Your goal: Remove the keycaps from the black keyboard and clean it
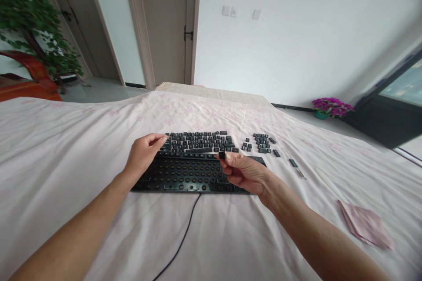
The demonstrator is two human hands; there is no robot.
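Observation:
A black keyboard [187, 174] lies on the pale cloth, most of its key positions bare and a row of keycaps along its far edge. Beyond it, loose black keycaps [199, 140] are laid out in rows. My right hand [244, 169], above the keyboard's right part, pinches a black keycap [222, 155] between thumb and fingers. My left hand [145, 151] hovers at the left end of the loose rows, thumb and index finger pressed together. Whether anything small is between those fingertips is hidden.
More loose keycaps [262, 142] lie at the right. A keycap puller [297, 169] with wire prongs and a folded pink cloth [365, 225] are farther right. The keyboard's cable [184, 237] runs toward me across the wrinkled floral bedsheet [108, 140].

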